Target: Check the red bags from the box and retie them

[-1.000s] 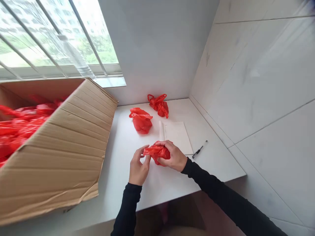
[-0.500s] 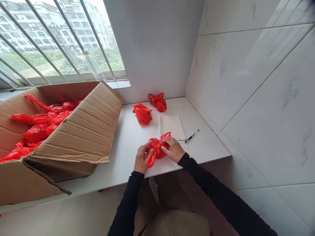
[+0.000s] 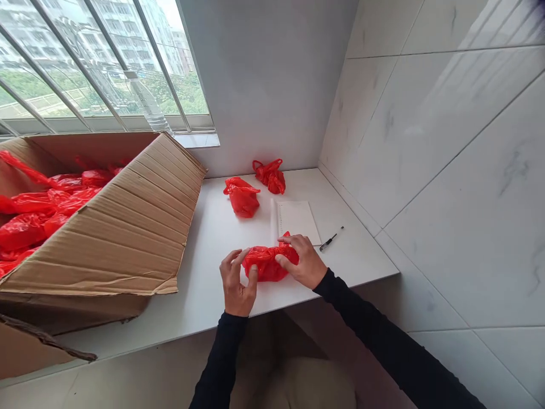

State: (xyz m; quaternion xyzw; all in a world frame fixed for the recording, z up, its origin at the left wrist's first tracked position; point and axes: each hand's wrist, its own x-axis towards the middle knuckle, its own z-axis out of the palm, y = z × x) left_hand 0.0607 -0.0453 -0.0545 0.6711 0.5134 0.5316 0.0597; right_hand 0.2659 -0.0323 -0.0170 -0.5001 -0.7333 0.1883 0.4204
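A knotted red plastic bag [image 3: 268,267], plump with unseen contents, rests on the white table near its front edge. My left hand [image 3: 238,284] is at its left end, with the thumb over the near side and the fingers curved around the far side. On the right end, my right hand [image 3: 305,261] grips the bag between thumb and fingers. Just behind the bag lies an open notebook [image 3: 300,221], partly covered by the bag's top and my right hand. A black pen [image 3: 331,239] lies to the right of the notebook.
Two more red bags [image 3: 242,199] stand farther back, towards the wall. To the left, a large cardboard box [image 3: 128,227] holds several red bags [image 3: 55,199], its flap leaning over the table. A clear plastic bottle [image 3: 149,105] is by the barred window. Tiled wall [image 3: 426,170] borders the right side.
The bag has been turned and its near loop no longer shows. My left hand has shifted left with its fingers spread wider. The view has swung slightly right.
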